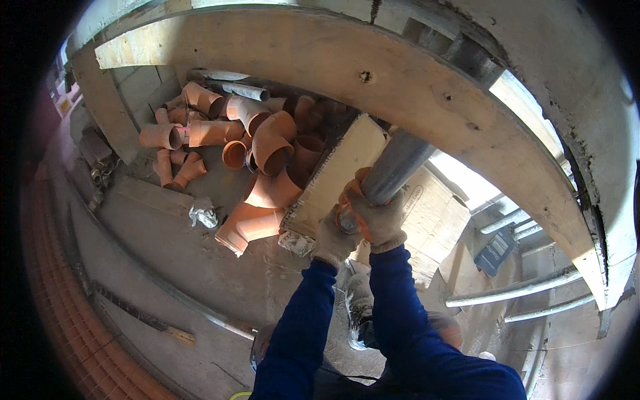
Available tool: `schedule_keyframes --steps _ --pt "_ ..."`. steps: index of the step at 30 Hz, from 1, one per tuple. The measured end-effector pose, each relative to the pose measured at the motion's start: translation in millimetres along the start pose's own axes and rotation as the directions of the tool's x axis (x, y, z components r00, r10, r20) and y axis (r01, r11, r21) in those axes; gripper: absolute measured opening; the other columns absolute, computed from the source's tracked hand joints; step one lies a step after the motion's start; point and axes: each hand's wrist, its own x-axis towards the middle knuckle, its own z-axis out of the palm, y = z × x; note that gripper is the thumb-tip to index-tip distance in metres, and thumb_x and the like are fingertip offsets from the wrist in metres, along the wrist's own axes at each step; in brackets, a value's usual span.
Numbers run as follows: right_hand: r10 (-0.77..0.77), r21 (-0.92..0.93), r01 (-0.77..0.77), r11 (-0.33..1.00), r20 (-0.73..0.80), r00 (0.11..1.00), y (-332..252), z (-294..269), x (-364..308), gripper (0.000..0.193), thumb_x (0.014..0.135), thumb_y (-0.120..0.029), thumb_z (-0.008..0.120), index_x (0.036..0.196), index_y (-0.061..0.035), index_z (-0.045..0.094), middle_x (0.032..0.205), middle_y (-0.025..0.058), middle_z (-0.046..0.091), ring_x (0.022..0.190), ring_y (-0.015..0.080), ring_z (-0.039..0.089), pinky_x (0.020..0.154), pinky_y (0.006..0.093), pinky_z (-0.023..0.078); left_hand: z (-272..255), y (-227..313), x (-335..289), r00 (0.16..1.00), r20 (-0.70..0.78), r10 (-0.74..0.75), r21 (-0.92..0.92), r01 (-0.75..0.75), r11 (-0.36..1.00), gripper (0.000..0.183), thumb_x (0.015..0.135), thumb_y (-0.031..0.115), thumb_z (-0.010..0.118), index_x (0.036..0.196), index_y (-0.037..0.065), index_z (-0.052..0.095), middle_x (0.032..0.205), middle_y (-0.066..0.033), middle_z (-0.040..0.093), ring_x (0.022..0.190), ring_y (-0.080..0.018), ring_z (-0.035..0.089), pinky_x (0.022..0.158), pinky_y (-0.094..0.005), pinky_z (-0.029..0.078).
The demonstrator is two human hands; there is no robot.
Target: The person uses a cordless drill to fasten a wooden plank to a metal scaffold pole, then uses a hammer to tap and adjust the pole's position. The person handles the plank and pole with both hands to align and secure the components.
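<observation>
A thick grey pipe slants down from under the wooden board toward me. My right hand, in a pale knit glove with orange coating, is closed at the pipe's lower end. Just left of it, my left hand wears a matching glove and is closed as well. Between the two gloves shows a small round grey end; what it belongs to is hidden by the fingers. Both forearms reach up from the lower edge in blue sleeves.
A curved-looking wooden board spans overhead. Orange pipe fittings lie heaped at the left. Cardboard sits behind my hands. Grey conduits stick out at the right. A thin pipe lies on the floor, near orange hollow bricks.
</observation>
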Motion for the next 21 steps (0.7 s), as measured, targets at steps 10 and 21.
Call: schedule_keyframes --steps 10,21 --pt "-0.021 -0.224 -0.043 0.974 -0.277 0.961 -3.9 21.6 -4.0 0.023 0.081 -0.01 0.076 0.097 -0.0017 0.062 0.078 0.0048 0.066 0.069 0.0129 0.065 0.058 0.0285 0.051 -6.4 8.3 5.2 0.97 0.158 -0.182 -0.526 0.239 0.816 0.049 0.073 0.025 0.082 0.113 0.003 0.062 0.097 -0.0142 0.069 0.095 -0.021 0.068 0.083 -0.0387 0.053" --pt "-0.092 -0.051 0.089 0.995 -0.05 0.995 10.3 -1.9 -7.0 0.03 0.08 0.006 0.072 0.107 0.0009 0.061 0.093 0.0125 0.068 0.08 0.0233 0.069 0.068 0.0336 0.056 -1.4 14.9 -6.8 0.967 0.183 0.177 0.651 -0.254 0.715 0.028 0.084 0.017 0.071 0.107 0.005 0.063 0.099 -0.0071 0.066 0.094 -0.0187 0.066 0.082 -0.0327 0.056"
